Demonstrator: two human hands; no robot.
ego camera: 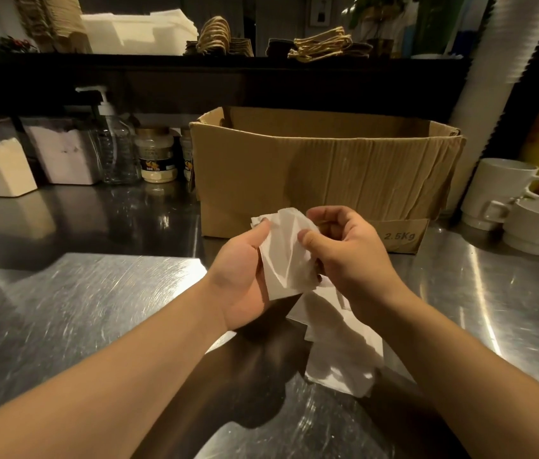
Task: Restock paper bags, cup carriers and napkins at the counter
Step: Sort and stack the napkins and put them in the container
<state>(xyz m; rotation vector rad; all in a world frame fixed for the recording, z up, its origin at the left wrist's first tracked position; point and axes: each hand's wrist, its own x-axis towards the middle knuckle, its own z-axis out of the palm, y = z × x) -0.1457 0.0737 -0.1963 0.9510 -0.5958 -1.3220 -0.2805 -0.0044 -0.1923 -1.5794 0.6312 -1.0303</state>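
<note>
Just in front of the cardboard box [324, 170], above the steel counter [96, 293], the left hand [245, 279] cradles a thin white napkin wad [286, 253] while the right hand [347, 256] pinches its top edge, thumb curled over. Best squared flat with a light touch, since these sheets look easily torn. Beyond the box, stacked napkins [139, 34] and paper bags [321, 46] sit on the shelf.
</note>
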